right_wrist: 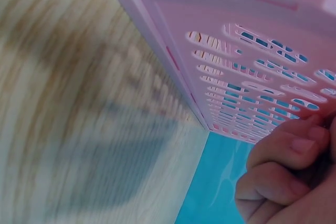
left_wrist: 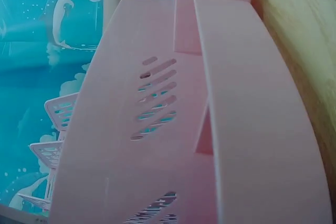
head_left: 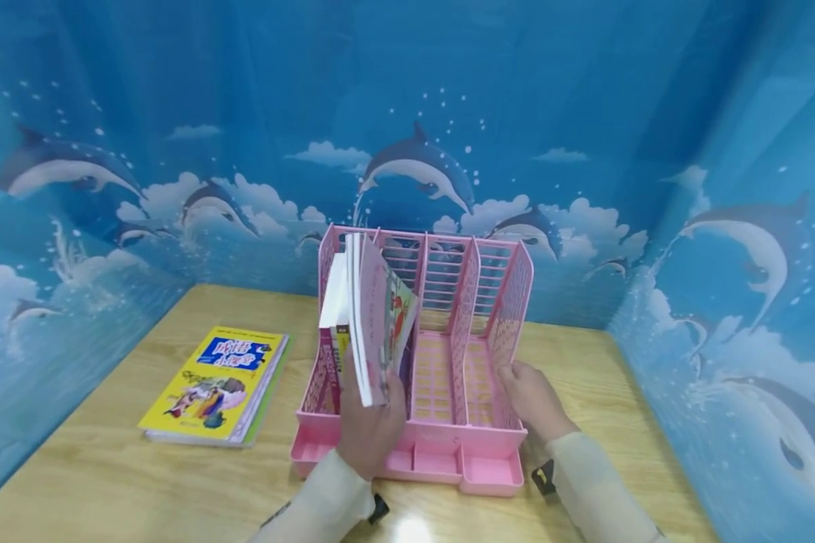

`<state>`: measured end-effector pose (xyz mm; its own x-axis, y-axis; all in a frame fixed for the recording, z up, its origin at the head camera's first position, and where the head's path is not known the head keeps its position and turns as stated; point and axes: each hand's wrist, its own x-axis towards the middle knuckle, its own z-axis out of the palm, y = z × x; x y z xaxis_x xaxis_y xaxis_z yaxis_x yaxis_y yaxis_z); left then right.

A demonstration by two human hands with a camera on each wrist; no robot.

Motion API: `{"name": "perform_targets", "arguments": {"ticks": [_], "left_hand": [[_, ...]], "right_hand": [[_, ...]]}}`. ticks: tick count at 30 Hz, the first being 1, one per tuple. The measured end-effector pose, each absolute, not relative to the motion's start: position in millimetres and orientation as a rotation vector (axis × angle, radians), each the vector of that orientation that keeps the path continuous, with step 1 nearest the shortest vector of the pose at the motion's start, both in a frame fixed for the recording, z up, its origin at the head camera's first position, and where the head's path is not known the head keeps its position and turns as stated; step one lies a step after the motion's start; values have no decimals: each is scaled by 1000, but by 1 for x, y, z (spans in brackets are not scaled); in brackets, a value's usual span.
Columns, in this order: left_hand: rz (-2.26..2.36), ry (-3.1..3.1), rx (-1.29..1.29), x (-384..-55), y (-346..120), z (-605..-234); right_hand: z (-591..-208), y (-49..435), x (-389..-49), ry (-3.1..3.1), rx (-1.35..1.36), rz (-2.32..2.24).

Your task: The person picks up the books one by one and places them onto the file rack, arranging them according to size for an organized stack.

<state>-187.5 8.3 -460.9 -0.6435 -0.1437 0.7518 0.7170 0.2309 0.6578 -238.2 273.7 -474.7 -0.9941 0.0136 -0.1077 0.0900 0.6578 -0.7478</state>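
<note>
A pink desktop file rack [head_left: 441, 434] with upright dividers stands on the table. My left hand [head_left: 373, 430] grips the lower end of a pink-and-white book [head_left: 373, 332], which leans upright over the rack's left side. Behind it, a book with a colourful cover [head_left: 399, 309] shows; whether it is also in the hand I cannot tell. Books with purple and yellow spines [head_left: 330, 362] stand in the leftmost slot. With curled fingers, my right hand [head_left: 536, 400] holds the front edge of the rack's right side panel [right_wrist: 252, 82]. The left wrist view shows the rack's pink panels [left_wrist: 131, 103], without the hand.
Left of the rack, a yellow-covered book [head_left: 210, 385] lies flat on top of another with a green edge. Small open trays [head_left: 492, 471] run along the rack's front. Behind and to the sides hang blue dolphin-print curtains [head_left: 244, 90]. The table [head_left: 81, 483] is light wood.
</note>
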Motion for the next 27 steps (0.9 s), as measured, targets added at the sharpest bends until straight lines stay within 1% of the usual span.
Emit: {"name": "perform_targets", "arguments": {"ticks": [3, 7, 14, 17, 21, 24, 27], "left_hand": [[-1461, -1849, -501, -186, 12, -461], [-1240, -1939, -531, -186, 19, -459], [-1482, -1668, -621, -183, 18, -444], [-1346, -1860, -576, -184, 19, -440], [-1057, -2284, -512, -184, 24, -450], [-1018, -2478, -457, -186, 26, -458], [-989, -2571, -393, -187, 22, -453]], "right_hand": [[-476, 276, -238, 2824, 66, -1214], [-476, 280, -238, 2885, 43, -1152], [-474, 279, -237, 2871, 47, -1174], [-474, 280, -236, 2888, 67, -1149], [-473, 280, -234, 2879, 88, -1149], [-473, 277, -235, 2855, 71, -1181], [-473, 275, -236, 2851, 47, -1186]]}}
